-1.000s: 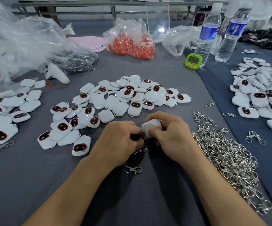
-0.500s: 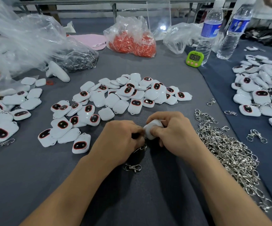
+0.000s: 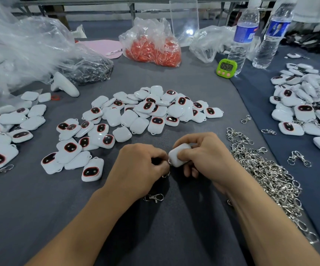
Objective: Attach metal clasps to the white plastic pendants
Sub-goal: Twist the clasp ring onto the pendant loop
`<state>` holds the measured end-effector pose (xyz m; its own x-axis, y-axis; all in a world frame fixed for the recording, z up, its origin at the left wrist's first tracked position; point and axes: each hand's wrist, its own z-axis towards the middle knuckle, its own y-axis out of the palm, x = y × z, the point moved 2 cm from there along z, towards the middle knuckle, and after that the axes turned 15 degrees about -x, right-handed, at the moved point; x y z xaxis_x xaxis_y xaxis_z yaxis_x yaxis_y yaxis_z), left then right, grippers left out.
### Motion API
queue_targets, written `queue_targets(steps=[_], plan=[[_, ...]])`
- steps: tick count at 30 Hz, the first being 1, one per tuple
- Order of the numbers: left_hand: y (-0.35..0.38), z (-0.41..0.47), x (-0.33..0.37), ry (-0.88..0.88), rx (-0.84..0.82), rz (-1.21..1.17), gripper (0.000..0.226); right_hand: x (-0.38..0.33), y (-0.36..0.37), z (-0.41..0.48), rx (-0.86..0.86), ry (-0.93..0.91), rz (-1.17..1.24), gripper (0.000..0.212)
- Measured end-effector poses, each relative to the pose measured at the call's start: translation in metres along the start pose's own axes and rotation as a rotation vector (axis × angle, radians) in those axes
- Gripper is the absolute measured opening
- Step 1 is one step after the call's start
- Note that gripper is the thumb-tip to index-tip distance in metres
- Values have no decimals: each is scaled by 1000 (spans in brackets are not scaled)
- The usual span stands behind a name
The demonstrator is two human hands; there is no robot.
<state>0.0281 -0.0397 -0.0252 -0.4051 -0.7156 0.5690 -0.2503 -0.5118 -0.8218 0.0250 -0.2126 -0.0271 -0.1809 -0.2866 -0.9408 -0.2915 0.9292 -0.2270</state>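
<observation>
White pendant (image 3: 179, 154): held just above the grey tabletop (image 3: 40, 208), near the middle of its near edge, pinched between the thumb and curled fingers of the right hand (image 3: 209, 158); plain back up.
Metal clasp (image 3: 166, 174): gripped inside the curled fingers of the left hand (image 3: 142, 167); only a loop shows below the knuckles, the rest is hidden.
Key relation: the pendant lies just to the right of the clasp, the two meeting at the pendant's left corner; whether the ring has passed through the eyelet cannot be told.
Long axis: the pendant slants from near-left to far-right; the clasp hangs toward the near edge.
Hands: almost touching, left carrying metal, right steadying plastic.
Judged step: threading the ring into the corner eyelet; the next move likely needs a small push rightward by the left hand.
Supplies: spare clasp (image 3: 154, 197) lying just nearer than the left hand; heap of clasps (image 3: 266, 175) toward the right edge; pile of pendants (image 3: 145, 114) beyond the hands.
</observation>
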Motion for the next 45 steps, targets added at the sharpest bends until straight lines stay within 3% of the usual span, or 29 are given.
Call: queue_targets(steps=[4,6,8,11,16,24,29,33,39,41,45], plan=[[-1,-2,2,-14,34,-2,17,2,2,0,13,-15,57,15],[-1,-2,3,-25,82,10,12,2,3,-1,21,-31,125,15],[-2,-2,3,-17,155,-71,5,1,3,-2,28,-54,238,17],[-4,0,1,1,208,-237,20,-3,4,-3,16,-51,392,19],[-8,5,-2,34,146,-436,26,-7,0,-5,-46,-13,549,22],[-8,9,-6,104,89,-494,22,-8,-1,-10,-68,-57,503,22],[-13,6,-5,171,60,-383,18,-8,0,-10,-46,-66,447,22],[-20,2,-1,209,6,-145,11,-6,4,-10,-45,-60,419,22],[-27,-1,10,315,45,118,2,-7,7,-10,-28,-15,548,24],[-26,-1,7,257,92,-26,5,-8,7,-10,-39,-19,637,23],[-13,5,1,-28,21,-750,12,-13,10,-8,-74,-41,746,22]])
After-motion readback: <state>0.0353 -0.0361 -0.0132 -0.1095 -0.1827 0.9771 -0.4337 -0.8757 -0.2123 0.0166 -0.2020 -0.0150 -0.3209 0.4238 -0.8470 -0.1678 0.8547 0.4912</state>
